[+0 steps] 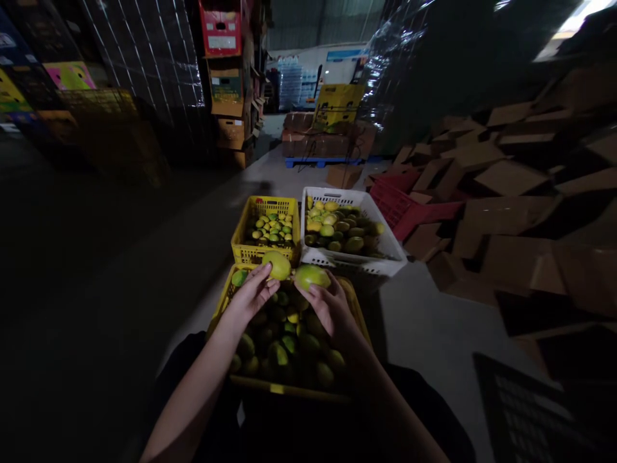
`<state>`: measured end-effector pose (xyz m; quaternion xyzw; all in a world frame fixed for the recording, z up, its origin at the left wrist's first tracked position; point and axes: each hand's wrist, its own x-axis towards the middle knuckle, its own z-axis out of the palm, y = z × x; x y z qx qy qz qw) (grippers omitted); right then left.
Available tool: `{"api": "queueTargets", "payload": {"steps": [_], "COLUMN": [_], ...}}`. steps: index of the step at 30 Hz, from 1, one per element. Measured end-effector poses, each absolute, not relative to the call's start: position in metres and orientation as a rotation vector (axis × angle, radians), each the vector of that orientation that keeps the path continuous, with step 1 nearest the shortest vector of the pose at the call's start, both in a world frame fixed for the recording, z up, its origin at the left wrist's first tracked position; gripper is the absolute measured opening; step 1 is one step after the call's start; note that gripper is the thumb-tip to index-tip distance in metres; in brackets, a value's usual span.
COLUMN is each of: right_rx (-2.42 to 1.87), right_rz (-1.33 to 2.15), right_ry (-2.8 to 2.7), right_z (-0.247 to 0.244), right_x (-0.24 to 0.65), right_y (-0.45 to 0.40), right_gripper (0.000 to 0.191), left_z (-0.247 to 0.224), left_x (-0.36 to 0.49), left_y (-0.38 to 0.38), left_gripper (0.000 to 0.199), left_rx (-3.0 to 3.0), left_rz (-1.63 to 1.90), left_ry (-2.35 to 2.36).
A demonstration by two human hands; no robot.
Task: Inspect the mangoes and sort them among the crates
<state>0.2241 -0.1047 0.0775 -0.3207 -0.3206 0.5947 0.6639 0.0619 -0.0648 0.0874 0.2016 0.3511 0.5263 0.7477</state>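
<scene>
My left hand (254, 290) is closed on a yellow-green lemon (276, 265), pinched between thumb and fingers. In my right hand (331, 305) is a greener lemon (311, 277), lying sideways with its narrow tip toward the left. Both hands are raised over the far part of a large yellow crate (289, 390) between my knees. That crate holds many green and yellow lemons (278, 354), dim in shadow. Just beyond my hands stand a smaller yellow crate (245, 252) with small lemons and a white crate (354, 262) with larger ones, yellower at its left side.
Loose cardboard boxes (515, 212) are heaped at the right, beside a red crate (398, 202). A dark crate (525, 408) lies at the lower right. Further back are a blue pallet (318, 162) with cartons and a tall stack of boxes (227, 90). Grey floor (193, 238) surrounds the crates.
</scene>
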Motion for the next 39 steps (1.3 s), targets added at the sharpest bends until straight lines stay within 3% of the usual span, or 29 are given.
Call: {"api": "queueTargets", "payload": {"steps": [12,19,24,34,39], "right_rx": [-0.844,-0.918,-0.867,-0.84,-0.899], "right_rz": [1.251,1.163,1.181,1.585,1.723], "right_ry": [-0.879,-0.883,-0.847,-0.517,-0.341], "right_z": [0.075,0.08,0.079,0.082,0.072], "right_x": [0.236,0.242,0.236,0.237,0.238], "right_y": [-0.104,-0.101,-0.102,-0.097,-0.092], "right_gripper": [0.044,0.046,0.053,0.021,0.019], "left_z": [0.08,0.092,0.096,0.089,0.087], "left_x": [0.08,0.078,0.073,0.078,0.08], "left_y": [-0.082,-0.087,-0.087,-0.086,-0.082], "left_gripper": [0.025,0.043,0.042,0.017,0.015], "left_rx": [0.824,1.106,1.272,0.34,0.088], "left_rz": [1.08,1.24,1.288,0.995,0.863], "left_ry": [0.788,0.787,0.792,0.708,0.646]}}
